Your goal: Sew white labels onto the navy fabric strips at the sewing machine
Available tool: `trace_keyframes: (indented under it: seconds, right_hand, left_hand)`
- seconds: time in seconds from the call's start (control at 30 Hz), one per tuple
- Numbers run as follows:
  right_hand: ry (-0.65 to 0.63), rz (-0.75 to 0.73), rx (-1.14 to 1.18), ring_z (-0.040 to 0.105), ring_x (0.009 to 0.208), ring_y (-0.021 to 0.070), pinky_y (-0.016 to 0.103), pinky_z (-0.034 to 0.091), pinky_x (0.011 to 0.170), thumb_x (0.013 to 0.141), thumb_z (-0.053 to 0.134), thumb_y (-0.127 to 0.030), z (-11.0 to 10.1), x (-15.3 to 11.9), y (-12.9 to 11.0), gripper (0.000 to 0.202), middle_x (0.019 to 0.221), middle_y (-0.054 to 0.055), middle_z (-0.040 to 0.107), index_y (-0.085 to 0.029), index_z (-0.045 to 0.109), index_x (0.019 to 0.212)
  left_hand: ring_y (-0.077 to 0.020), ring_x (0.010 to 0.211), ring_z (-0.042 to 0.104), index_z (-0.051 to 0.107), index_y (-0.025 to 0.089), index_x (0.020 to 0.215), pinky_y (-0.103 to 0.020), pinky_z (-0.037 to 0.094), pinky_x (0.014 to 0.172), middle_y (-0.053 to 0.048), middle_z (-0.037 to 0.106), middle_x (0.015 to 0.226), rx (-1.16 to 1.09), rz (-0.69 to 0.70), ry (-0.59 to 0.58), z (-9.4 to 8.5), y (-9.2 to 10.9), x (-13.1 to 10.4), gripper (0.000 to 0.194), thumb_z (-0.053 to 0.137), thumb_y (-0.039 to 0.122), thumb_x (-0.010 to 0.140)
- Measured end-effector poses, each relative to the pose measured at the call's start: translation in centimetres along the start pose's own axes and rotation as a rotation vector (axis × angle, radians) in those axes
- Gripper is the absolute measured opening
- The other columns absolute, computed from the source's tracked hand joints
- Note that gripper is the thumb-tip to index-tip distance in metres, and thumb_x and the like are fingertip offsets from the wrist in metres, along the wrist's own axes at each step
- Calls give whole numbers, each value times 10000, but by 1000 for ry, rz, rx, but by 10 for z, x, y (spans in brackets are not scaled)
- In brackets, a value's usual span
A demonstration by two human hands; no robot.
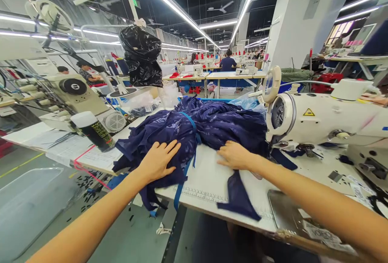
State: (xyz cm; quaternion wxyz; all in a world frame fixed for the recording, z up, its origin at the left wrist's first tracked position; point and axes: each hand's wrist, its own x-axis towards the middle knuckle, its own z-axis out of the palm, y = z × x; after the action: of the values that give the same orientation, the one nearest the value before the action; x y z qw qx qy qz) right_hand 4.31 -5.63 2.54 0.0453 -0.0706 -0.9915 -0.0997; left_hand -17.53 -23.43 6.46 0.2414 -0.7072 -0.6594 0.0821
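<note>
A large heap of navy blue fabric pieces (218, 123) lies on the white sewing table, with a blue strip (189, 121) tied round its middle. My left hand (162, 160) rests on the left part of the heap, fingers spread. At the heap's front right edge is my right hand (235, 156), its fingers stretched out and slightly blurred. Below that hand, one navy piece (239, 196) hangs toward the table's front edge; whether the hand touches it I cannot tell.
A white sewing machine (321, 113) stands close on the right, another machine (69, 93) on the left. Beside the heap's left end leans a black spray can (93, 131). A black plastic bag (141, 55) hangs behind. A clear bin (33, 210) sits on the floor.
</note>
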Motion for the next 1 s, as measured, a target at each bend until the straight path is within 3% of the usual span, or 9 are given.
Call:
trace_keyframes:
  seconds: [0.1,0.23,0.37,0.5,0.6,0.7,0.87,0.93,1.0]
  right_hand:
    - [-11,9,93,587,789,192,332,361,786,847,473,-354,-4,-24,10,289,846,93,650,-116,634,885]
    - [0,-22,325,562,851,189,328,362,820,839,493,-340,-21,-50,-10,291,936,73,655,-129,618,995]
    - [-9,-64,534,555,854,156,273,388,798,846,484,-317,-39,-73,-33,277,971,51,653,-146,612,1021]
    - [-26,-87,570,563,872,157,265,393,806,839,498,-313,-52,-112,-50,284,954,57,656,-131,599,1032]
    - [-12,-125,598,564,915,161,268,381,845,816,530,-318,-56,-148,-67,293,1008,54,641,-134,589,1035]
    - [53,-62,661,553,970,156,259,381,875,819,522,-346,-55,-172,-74,380,1119,74,591,-119,535,1124]
    - [219,484,817,467,1123,142,252,357,942,905,358,-283,-38,-157,-38,397,1229,102,513,-86,417,1245]
    - [185,658,900,481,1114,142,256,382,924,917,311,-349,-27,-132,-15,428,1244,87,506,-108,400,1260]
    - [126,659,925,476,1123,145,249,386,917,911,322,-381,-18,-102,6,429,1254,62,502,-119,429,1233]
  left_hand:
    - [-283,934,542,474,207,1220,-414,374,797,-160,414,1320,-13,59,-59,-9,27,-6,651,694,340,622]
    - [-287,973,527,568,209,1087,-461,360,844,-120,507,1241,-70,112,-8,-24,56,-5,419,637,204,674]
    - [-254,1034,508,562,198,1080,-432,353,876,-103,525,1222,-214,254,186,-29,79,22,304,482,180,787]
    - [-259,1073,484,549,197,1084,-404,362,865,-105,509,1239,-265,446,206,-24,110,58,329,520,181,757]
    - [-241,908,557,605,187,841,-407,375,831,-74,639,943,-263,537,194,-14,128,77,251,496,42,667]
    - [-206,674,564,557,185,646,-385,403,751,-37,603,656,-284,609,237,-1,132,90,264,416,-30,588]
    - [-179,610,538,518,216,728,-308,431,629,-11,577,638,-808,535,317,-1,129,95,187,354,127,724]
    - [-153,518,500,483,225,702,-260,401,502,20,531,574,-1040,352,220,-11,134,90,147,346,209,753]
    - [-132,439,447,453,224,636,-235,357,423,40,477,503,-1193,222,74,-18,143,85,188,332,270,772]
